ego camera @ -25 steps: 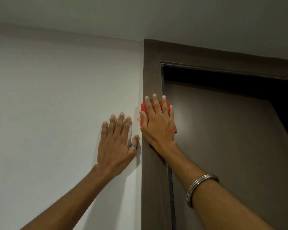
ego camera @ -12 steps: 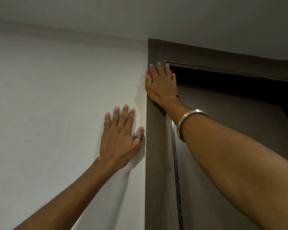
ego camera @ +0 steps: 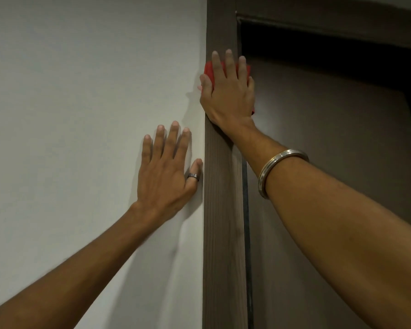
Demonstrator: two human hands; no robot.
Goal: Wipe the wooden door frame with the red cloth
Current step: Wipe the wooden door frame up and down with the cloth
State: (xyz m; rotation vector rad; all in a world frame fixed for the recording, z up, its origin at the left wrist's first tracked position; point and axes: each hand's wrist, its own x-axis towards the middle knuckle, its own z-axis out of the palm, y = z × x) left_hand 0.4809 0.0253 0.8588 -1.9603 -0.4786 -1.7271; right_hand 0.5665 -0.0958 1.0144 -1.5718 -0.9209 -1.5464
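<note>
The red cloth (ego camera: 209, 71) is pressed flat against the wooden door frame (ego camera: 220, 210) under the right hand (ego camera: 228, 91), whose fingers are extended and spread over the cloth rather than curled around it; only the cloth's edges are seen beyond the hand. The frame's upright runs vertically, so its long axis lies along the line of the forearm, with a short unwiped-looking stretch above the hand up to the top corner and a long stretch below it. The left hand (ego camera: 167, 169) is laid open and empty on the white wall (ego camera: 81, 115) just beside the frame, lower than the cloth, apparently as a brace. Right of the frame, a dark door (ego camera: 330, 162) is seen.
</note>
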